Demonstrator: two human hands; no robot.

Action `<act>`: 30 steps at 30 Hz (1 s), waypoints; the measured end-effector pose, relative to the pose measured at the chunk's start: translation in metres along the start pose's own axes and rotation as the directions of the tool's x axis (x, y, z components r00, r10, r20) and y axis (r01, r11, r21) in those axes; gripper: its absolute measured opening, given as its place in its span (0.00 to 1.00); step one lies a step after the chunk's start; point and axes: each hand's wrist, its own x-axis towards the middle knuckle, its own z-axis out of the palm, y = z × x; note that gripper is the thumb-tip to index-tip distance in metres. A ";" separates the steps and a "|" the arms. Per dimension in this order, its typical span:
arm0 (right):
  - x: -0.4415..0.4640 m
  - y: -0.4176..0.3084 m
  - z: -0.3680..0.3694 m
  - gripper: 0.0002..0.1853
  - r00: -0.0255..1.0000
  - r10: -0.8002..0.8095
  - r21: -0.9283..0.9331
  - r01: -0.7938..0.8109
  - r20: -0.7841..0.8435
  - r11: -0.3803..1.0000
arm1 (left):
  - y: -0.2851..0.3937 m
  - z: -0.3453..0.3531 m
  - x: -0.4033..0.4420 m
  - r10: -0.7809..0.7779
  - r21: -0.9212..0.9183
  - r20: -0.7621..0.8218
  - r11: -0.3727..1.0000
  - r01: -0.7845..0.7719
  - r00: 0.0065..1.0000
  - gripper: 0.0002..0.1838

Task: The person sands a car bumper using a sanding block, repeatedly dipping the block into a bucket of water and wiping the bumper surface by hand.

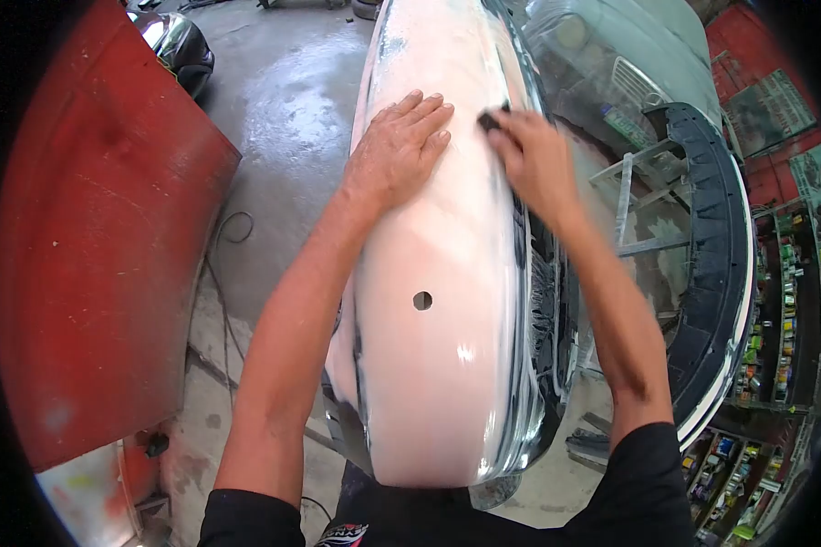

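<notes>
A long car bumper [429, 383], coated in pale pinkish-white with dark patches along its right edge, stretches away from my body. A round hole [422, 301] pierces its near part. My left hand [399, 150] lies flat on the upper surface, fingers pointing forward and slightly apart. Across from it, my right hand [531, 157] pinches a small black pad [491, 119] at the bumper's right edge. Motion blurs the right hand a little, and its fingers hide part of the pad.
A red panel [109, 228] stands to the left, with a cable [219, 264] on the floor beside it. On the right are another dark bumper [716, 237], a metal stand [626, 201] and shelves of small containers [775, 301]. A covered car [625, 55] stands behind.
</notes>
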 end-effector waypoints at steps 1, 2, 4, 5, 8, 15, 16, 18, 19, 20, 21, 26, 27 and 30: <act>-0.028 -0.012 -0.008 0.19 0.999 -0.037 -0.015 0.037 0.007 0.999 | 0.001 0.000 -0.001 -0.004 -0.002 -0.004 1.000 0.004 1.000 0.23; -0.060 -0.023 -0.017 0.19 0.997 -0.075 -0.028 0.075 0.018 0.997 | 0.001 0.001 -0.002 -0.011 -0.004 -0.009 1.000 0.011 1.000 0.23; -0.075 -0.024 -0.019 0.19 0.991 -0.135 -0.027 0.135 0.024 0.990 | 0.004 -0.002 -0.002 -0.027 -0.008 -0.011 1.000 0.027 1.000 0.23; -0.068 -0.018 -0.016 0.19 0.988 -0.152 -0.016 0.152 0.012 0.988 | 0.005 -0.002 -0.001 -0.031 -0.006 -0.010 1.000 0.031 0.999 0.23; -0.007 0.014 0.009 0.18 0.985 -0.166 0.034 0.168 -0.043 0.985 | 0.001 0.002 -0.001 -0.023 -0.010 -0.004 1.000 0.023 1.000 0.23; -0.032 -0.003 0.002 0.15 0.976 -0.168 -0.026 0.166 -0.140 0.986 | 0.000 0.002 0.000 -0.016 0.007 -0.009 1.000 0.016 1.000 0.23; -0.041 -0.008 -0.003 0.15 0.980 -0.154 -0.009 0.154 -0.124 0.988 | 0.003 0.002 -0.001 -0.023 0.006 -0.017 1.000 0.023 1.000 0.23; -0.052 -0.010 -0.010 0.15 0.989 -0.124 0.032 0.127 -0.084 0.991 | 0.001 0.003 -0.004 -0.035 0.008 -0.032 0.999 0.035 0.999 0.23; -0.039 -0.004 -0.005 0.15 0.985 -0.151 0.010 0.153 -0.088 0.988 | 0.001 0.004 -0.004 -0.026 0.011 -0.036 1.000 0.026 0.999 0.23; -0.011 0.009 0.004 0.15 0.979 -0.180 -0.012 0.180 -0.095 0.984 | -0.001 0.005 -0.003 -0.014 0.017 -0.040 1.000 0.015 0.999 0.23; 0.013 0.021 0.011 0.16 0.973 -0.209 -0.034 0.207 -0.102 0.978 | -0.001 0.006 -0.002 -0.011 0.019 -0.038 1.000 0.012 0.999 0.23; 0.019 0.017 0.016 0.16 0.992 -0.090 -0.053 0.085 -0.088 0.995 | -0.005 0.007 -0.002 0.033 0.029 -0.048 0.999 -0.032 0.998 0.22; 0.000 0.010 0.010 0.16 0.986 -0.134 -0.052 0.129 -0.099 0.990 | -0.003 0.006 0.000 0.026 0.019 -0.044 1.000 -0.025 0.999 0.23; -0.024 0.005 0.003 0.17 0.971 -0.209 -0.070 0.202 -0.117 0.977 | -0.003 0.007 -0.005 -0.020 0.002 -0.035 1.000 0.020 0.999 0.24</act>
